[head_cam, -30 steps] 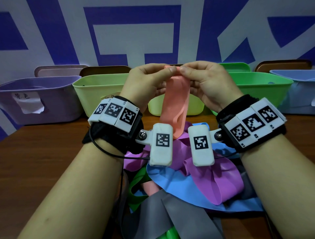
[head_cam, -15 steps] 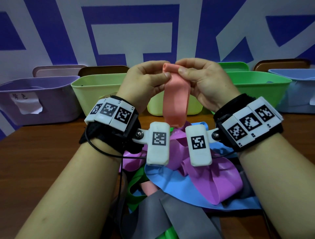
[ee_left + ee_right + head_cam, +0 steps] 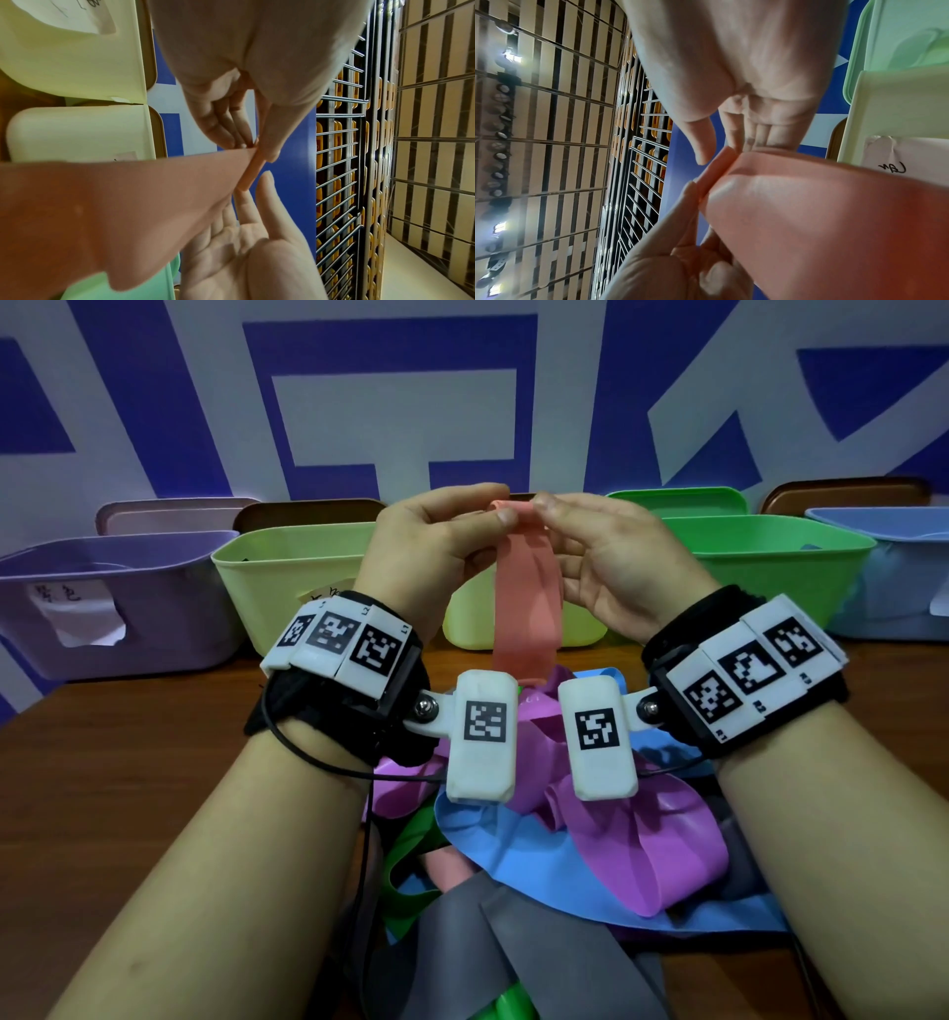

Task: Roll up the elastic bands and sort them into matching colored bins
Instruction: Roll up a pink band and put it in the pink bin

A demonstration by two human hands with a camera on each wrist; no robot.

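While the salmon-pink flat elastic band (image 3: 526, 603) hangs up in the air between the 2 hands, above the pile of loose bands (image 3: 590, 855) on the brown wooden table (image 3: 102, 762), only its top edge is wound into a thin tight roll. The left hand (image 3: 436, 546) pinches 1 end of that roll between thumb and fingertips. The right hand (image 3: 611, 562) looks more relaxed, fingers nearly straight and just touching the other end.

With so little wound, a slack right-side contact could probably let the stretchy roll spring open or wind crooked. The long tail dangles just above the purple band (image 3: 631, 845) and may snag it. No pink bin is clearly visible among the purple bin (image 3: 154, 588), yellow-green bin (image 3: 287, 577) and green bin (image 3: 770, 557).
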